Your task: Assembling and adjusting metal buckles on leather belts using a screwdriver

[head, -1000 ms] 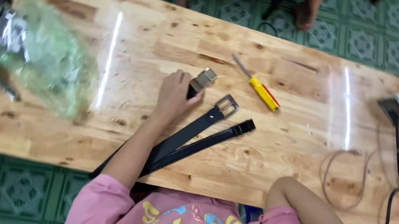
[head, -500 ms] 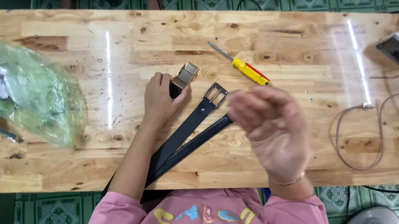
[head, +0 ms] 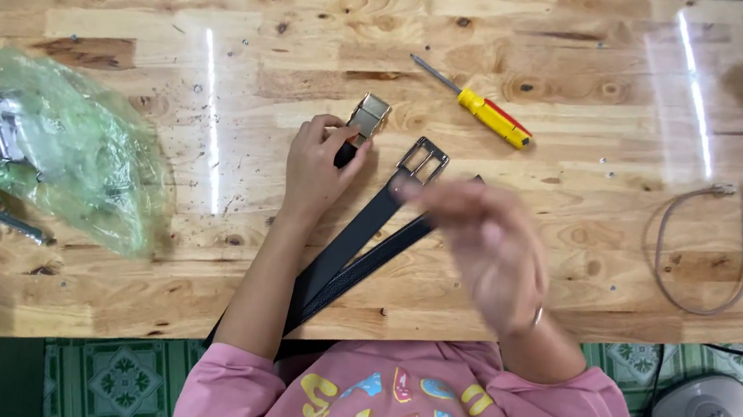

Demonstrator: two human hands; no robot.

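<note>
Head view shows your left hand (head: 318, 165) lying flat at the middle of the wooden table (head: 601, 67), fingers pressed together on the end of a black belt (head: 349, 251) just below a brass clasp buckle (head: 368, 118). Your right hand (head: 491, 248) hovers blurred over the belts, right of centre; you cannot tell how its fingers are set. A silver frame buckle (head: 423, 159) sits between both hands. A yellow screwdriver (head: 482, 108) lies above, and a green plastic bag (head: 78, 146) at the left.
</note>
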